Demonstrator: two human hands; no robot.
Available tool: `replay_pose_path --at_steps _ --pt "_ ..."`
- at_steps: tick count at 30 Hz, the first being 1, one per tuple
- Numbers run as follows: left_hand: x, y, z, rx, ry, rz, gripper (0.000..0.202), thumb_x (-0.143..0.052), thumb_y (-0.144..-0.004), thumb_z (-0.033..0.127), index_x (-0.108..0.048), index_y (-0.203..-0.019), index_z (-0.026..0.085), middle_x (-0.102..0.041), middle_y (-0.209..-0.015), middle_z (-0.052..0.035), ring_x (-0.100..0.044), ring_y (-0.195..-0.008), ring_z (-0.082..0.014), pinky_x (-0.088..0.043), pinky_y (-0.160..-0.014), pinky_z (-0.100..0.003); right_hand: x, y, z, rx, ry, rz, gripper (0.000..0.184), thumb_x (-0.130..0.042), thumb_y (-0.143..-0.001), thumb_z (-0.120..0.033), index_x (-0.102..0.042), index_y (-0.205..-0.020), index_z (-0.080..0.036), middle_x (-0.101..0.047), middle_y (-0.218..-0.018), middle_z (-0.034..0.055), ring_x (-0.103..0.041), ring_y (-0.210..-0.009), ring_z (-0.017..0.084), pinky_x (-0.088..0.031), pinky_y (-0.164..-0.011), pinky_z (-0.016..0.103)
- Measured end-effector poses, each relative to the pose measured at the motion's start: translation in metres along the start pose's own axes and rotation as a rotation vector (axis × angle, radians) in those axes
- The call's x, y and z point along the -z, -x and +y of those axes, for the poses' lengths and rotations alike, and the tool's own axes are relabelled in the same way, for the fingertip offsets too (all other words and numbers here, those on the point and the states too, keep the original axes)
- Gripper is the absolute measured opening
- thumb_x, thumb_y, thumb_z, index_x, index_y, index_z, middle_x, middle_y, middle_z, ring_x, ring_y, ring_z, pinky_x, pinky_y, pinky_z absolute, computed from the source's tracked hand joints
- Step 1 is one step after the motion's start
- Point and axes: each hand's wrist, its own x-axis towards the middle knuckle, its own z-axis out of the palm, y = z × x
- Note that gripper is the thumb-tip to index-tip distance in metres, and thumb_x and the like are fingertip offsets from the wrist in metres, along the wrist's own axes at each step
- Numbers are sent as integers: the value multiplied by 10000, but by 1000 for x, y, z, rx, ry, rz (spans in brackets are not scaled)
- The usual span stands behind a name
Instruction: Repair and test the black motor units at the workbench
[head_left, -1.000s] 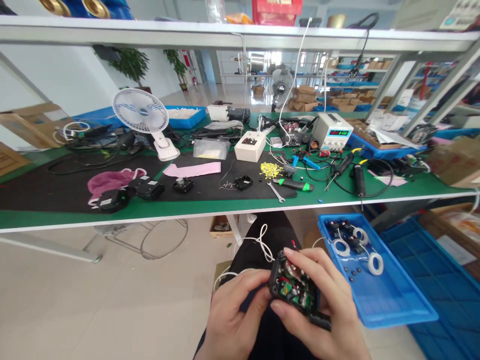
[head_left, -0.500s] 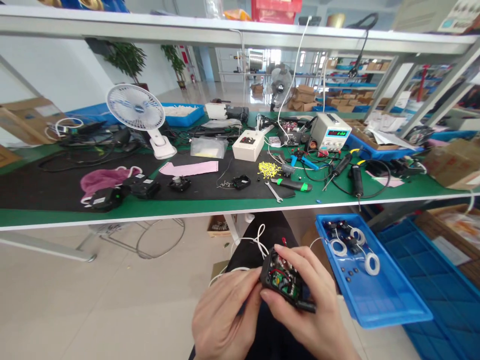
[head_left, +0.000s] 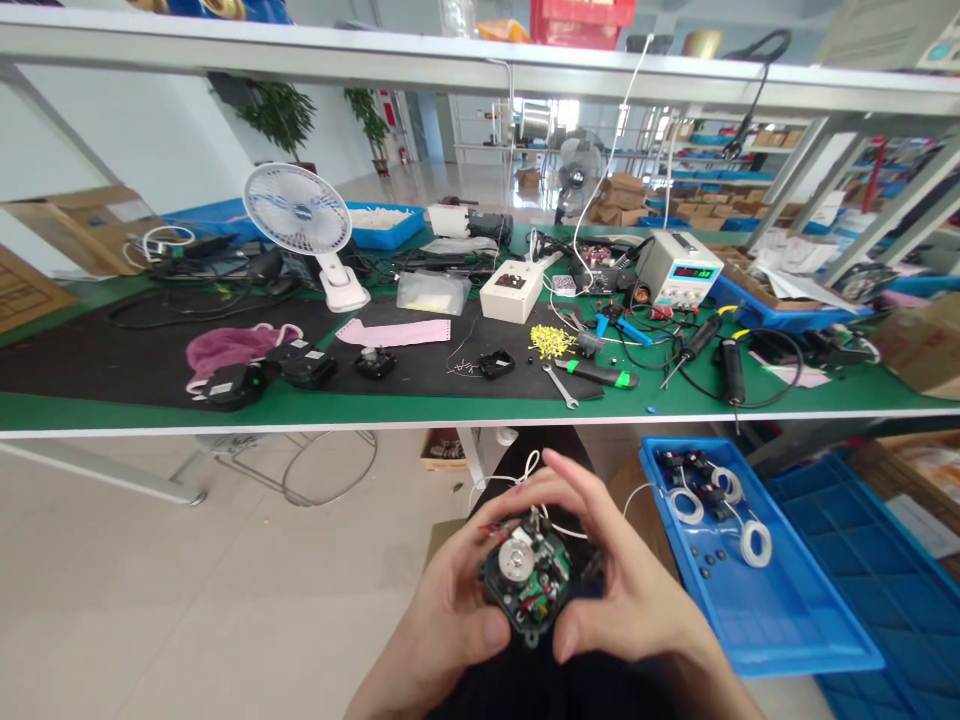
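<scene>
- Above the lap (head_left: 517,692), gripping the device (head_left: 529,580) between left hand (head_left: 450,600) and right hand (head_left: 634,590).
- Seemingly inspecting the exposed circuit board (head_left: 553,570); probably calling next for a steady hold, sparing thin wires (head_left: 532,605).
- Facing wrench (head_left: 560,386) and cutter (head_left: 598,374) on the bench (head_left: 420,410) beyond.

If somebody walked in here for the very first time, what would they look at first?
Probably the open gadget, held low in front between the left hand and right hand, with its round silver disc showing. Next might come the white fan standing on the left of the green bench. The bright yellow pile near the bench's middle also pops out against the dark mat.
</scene>
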Motion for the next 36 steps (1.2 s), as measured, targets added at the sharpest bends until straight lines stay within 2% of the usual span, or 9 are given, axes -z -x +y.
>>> replay_pose_path --at_steps 3,5,9,14,18,22,26,32,36 --pt "6 -9 3 -97 53 233 411 -890 -800 334 -778 -1175 210 -737 -1243 -116 -722 -1029 -241 -604 -831 -286 26 -20 45 -57 531 228 873 -442 -1008 -825 -264 -1653 -265 -579 -1419 126 -567 -1302 291 -496 -1121 465" --pt "11 -15 8 -156 70 372 271 -845 -848 267 -780 -1104 208 -749 -1166 -86 -713 -974 -196 -610 -820 -271 44 -34 82 -86 742 311 679 -636 -1024 -637 -471 -1543 -232 -565 -1429 156 -501 -1346 352 -433 -1151 557" --pt "12 -18 12 -260 64 532 403 -893 -794 213 -746 -1169 234 -736 -1214 -53 -685 -1159 -200 -582 -979 -268 60 -43 141 -87 947 270 401 -781 -973 -315 -658 -1325 -167 -594 -1375 161 -486 -1336 392 -389 -1147 641" --pt "9 -14 10 -300 -64 582 607 -929 -756 207 -682 -1308 262 -697 -1350 -58 -653 -1266 -216 -534 -1065 -287 56 -27 159 -87 1035 289 227 -621 -1076 -222 -654 -1295 -173 -631 -1267 92 -589 -1227 275 -485 -1098 530" --pt "10 -15 11 -287 -31 571 497 -920 -770 215 -706 -1218 234 -721 -1256 -53 -689 -1133 -183 -580 -950 -259 62 -19 155 -90 985 364 194 -634 -1081 -307 -686 -1207 -168 -660 -1165 78 -628 -1141 251 -523 -1048 489" --pt "8 -17 15 -180 60 519 360 -876 -833 258 -733 -1150 165 -734 -1177 -89 -706 -970 -168 -622 -845 -267 75 -22 147 -137 841 628 277 -601 -1094 -411 -671 -1152 -149 -675 -1121 89 -663 -1066 243 -546 -1000 469" --pt "3 -18 20 -119 145 506 265 -832 -888 233 -752 -1124 142 -723 -1235 -105 -710 -1074 -181 -629 -885 -244 75 -24 117 -174 537 856 326 -506 -1117 -482 -575 -1145 -164 -713 -1006 98 -734 -833 221 -604 -841 406" --pt "-8 -21 19 -105 200 506 223 -812 -908 209 -762 -1113 138 -715 -1272 -114 -718 -1098 -188 -635 -903 -250 7 6 17 -76 178 883 247 -767 -980 -308 -547 -1033 -210 -682 -1077 63 -715 -809 162 -619 -735 289" --pt "-14 -19 9 -126 168 500 218 -806 -919 237 -743 -1107 146 -725 -1190 -92 -715 -1065 -180 -624 -868 -248 -40 23 -25 92 121 684 235 -683 -953 -21 -613 -1072 -212 -684 -1042 52 -703 -852 153 -624 -710 252"
